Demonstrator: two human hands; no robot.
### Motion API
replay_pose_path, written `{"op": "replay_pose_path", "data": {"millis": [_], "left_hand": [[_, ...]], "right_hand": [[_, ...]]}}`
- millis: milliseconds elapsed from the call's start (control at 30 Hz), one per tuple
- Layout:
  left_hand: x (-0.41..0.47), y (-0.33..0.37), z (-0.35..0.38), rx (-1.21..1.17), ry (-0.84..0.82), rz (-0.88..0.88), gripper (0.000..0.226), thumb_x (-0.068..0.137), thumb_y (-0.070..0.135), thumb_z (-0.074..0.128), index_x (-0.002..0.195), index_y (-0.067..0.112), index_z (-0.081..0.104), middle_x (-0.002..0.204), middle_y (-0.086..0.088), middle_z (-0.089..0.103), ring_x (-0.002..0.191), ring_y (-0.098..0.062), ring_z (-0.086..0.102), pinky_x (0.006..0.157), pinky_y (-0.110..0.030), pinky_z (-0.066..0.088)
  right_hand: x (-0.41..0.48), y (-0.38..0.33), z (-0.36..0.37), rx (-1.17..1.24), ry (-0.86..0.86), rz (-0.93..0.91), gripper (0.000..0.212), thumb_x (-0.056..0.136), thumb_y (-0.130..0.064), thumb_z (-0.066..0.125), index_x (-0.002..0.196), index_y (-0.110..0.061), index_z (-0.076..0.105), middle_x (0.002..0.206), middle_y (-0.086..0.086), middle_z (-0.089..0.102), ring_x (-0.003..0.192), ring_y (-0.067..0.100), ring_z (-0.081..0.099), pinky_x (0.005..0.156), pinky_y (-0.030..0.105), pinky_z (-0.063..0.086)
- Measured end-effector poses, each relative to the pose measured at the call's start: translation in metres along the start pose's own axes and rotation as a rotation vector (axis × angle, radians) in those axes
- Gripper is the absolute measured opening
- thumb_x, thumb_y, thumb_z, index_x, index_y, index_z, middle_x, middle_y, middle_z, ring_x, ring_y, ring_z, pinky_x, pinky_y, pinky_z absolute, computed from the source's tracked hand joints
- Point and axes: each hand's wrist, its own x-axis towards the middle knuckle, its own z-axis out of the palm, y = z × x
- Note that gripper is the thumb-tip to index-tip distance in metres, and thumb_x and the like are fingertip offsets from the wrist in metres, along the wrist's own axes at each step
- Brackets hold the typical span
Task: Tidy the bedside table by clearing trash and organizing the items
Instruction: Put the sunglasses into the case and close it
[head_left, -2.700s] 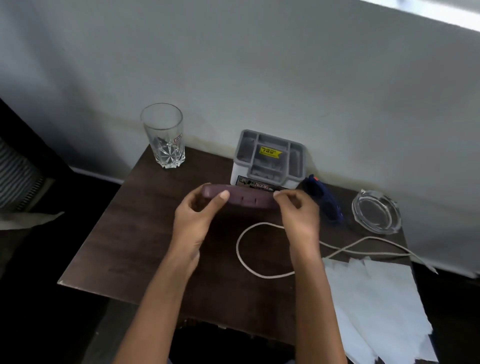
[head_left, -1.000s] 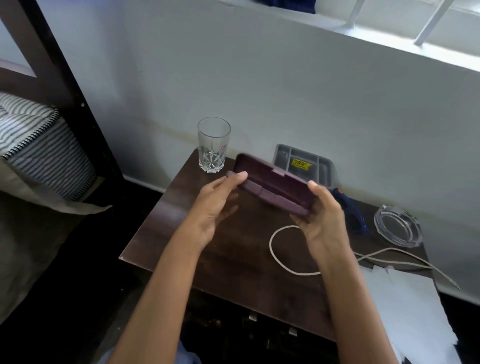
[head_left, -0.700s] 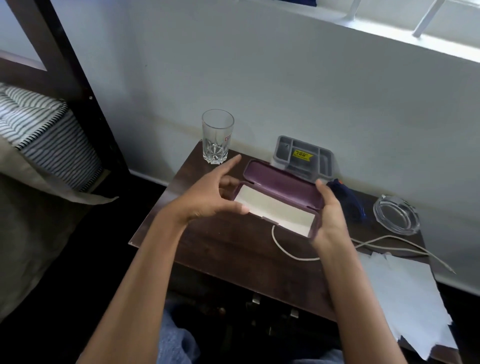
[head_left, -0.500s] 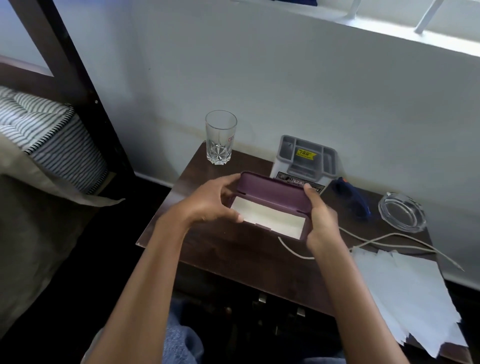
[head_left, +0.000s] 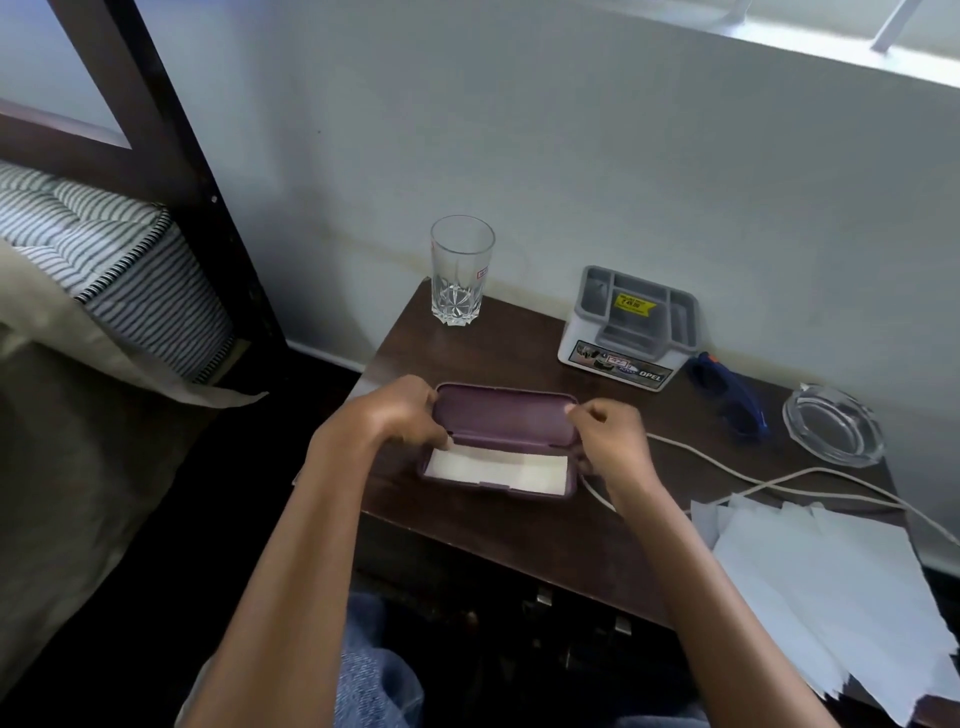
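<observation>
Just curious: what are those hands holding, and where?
The open purple case: left hand grips its left end, right hand its right end.

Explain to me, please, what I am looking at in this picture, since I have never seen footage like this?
There is no machine here: a camera worn on a person's head looks down at their two bare hands. The left hand and right hand hold an open purple case with a pale lining, low over a dark bedside table. On the table stand a drinking glass, a grey organizer, a blue tool and a glass ashtray. A white cord and loose papers lie at the right.
</observation>
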Motion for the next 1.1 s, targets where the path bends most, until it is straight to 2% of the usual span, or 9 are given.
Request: {"op": "replay_pose_path", "data": {"millis": [100,233,433,500,567,700,833,1000,1100], "left_hand": [[0.004,-0.002,0.002,-0.027,0.01,-0.032,0.019,0.085,0.02,0.067,0.097,0.006,0.066,0.106,-0.018,0.069,0.085,-0.024,0.062,0.078,-0.029,0.045],[0.007,-0.002,0.004,-0.065,0.032,-0.061,0.029,0.089,0.024,0.061,0.113,0.007,0.064,0.107,-0.021,0.069,0.082,-0.023,0.06,0.063,-0.025,0.041],[0.012,-0.002,0.006,-0.149,0.126,-0.088,0.038,0.089,0.028,0.061,0.121,0.009,0.06,0.123,-0.012,0.061,0.11,-0.027,0.059,0.101,-0.037,0.044],[0.013,0.001,0.009,-0.107,0.209,-0.087,0.046,0.089,0.03,0.06,0.13,0.009,0.053,0.131,-0.011,0.056,0.118,-0.028,0.054,0.104,-0.039,0.041],[0.013,0.007,0.014,-0.054,0.338,-0.035,0.051,0.089,0.034,0.058,0.135,0.015,0.048,0.137,-0.008,0.052,0.126,-0.027,0.048,0.106,-0.043,0.038],[0.009,0.026,0.023,-0.042,0.537,0.135,0.041,0.089,0.035,0.056,0.129,0.025,0.054,0.135,-0.003,0.053,0.129,-0.026,0.042,0.107,-0.047,0.035],[0.01,0.035,0.028,-0.108,0.532,0.223,0.034,0.09,0.032,0.056,0.123,0.025,0.058,0.132,0.001,0.055,0.126,-0.02,0.046,0.107,-0.043,0.037],[0.009,0.037,0.026,-0.184,0.531,0.277,0.031,0.091,0.024,0.056,0.122,0.022,0.06,0.126,0.005,0.06,0.112,-0.005,0.05,0.093,-0.019,0.035],[0.008,0.036,0.022,-0.238,0.561,0.288,0.029,0.09,0.021,0.057,0.118,0.02,0.062,0.121,0.007,0.062,0.107,-0.001,0.051,0.091,-0.017,0.034]], "right_hand": [[0.002,0.005,-0.003,-0.103,-0.031,-0.028,0.03,0.093,-0.022,0.053,0.071,-0.002,0.059,0.054,0.008,0.047,0.05,0.022,0.046,0.051,0.031,0.041],[0.008,0.014,-0.002,-0.185,-0.049,-0.039,0.027,0.093,-0.02,0.051,0.068,-0.01,0.056,0.058,0.012,0.047,0.051,0.021,0.046,0.054,0.034,0.039],[0.014,0.011,-0.009,-0.199,-0.049,0.019,0.029,0.089,-0.015,0.05,0.062,-0.01,0.055,0.054,0.008,0.053,0.04,0.017,0.047,0.044,0.025,0.035],[0.016,0.007,-0.025,-0.173,0.078,0.005,0.025,0.086,-0.014,0.053,0.062,-0.016,0.059,0.059,0.005,0.058,0.049,0.02,0.056,0.049,0.024,0.043],[0.021,0.006,-0.05,-0.233,0.293,-0.029,0.019,0.084,-0.014,0.052,0.073,-0.017,0.067,0.075,0.011,0.065,0.075,0.031,0.065,0.065,0.031,0.047],[0.035,0.02,-0.101,-0.569,0.627,-0.138,0.033,0.081,-0.015,0.044,0.099,-0.002,0.068,0.106,0.023,0.062,0.102,0.042,0.056,0.077,0.04,0.045],[0.05,0.04,-0.121,-0.755,0.494,-0.084,0.042,0.088,-0.012,0.046,0.129,-0.007,0.053,0.139,0.021,0.045,0.128,0.04,0.039,0.102,0.049,0.036],[0.054,0.048,-0.115,-0.767,0.438,-0.061,0.034,0.09,-0.018,0.05,0.122,-0.012,0.059,0.128,0.018,0.054,0.121,0.04,0.046,0.101,0.047,0.034],[0.053,0.046,-0.111,-0.718,0.511,-0.058,0.028,0.088,-0.016,0.055,0.113,-0.011,0.065,0.121,0.018,0.058,0.116,0.039,0.049,0.097,0.046,0.036]]}}
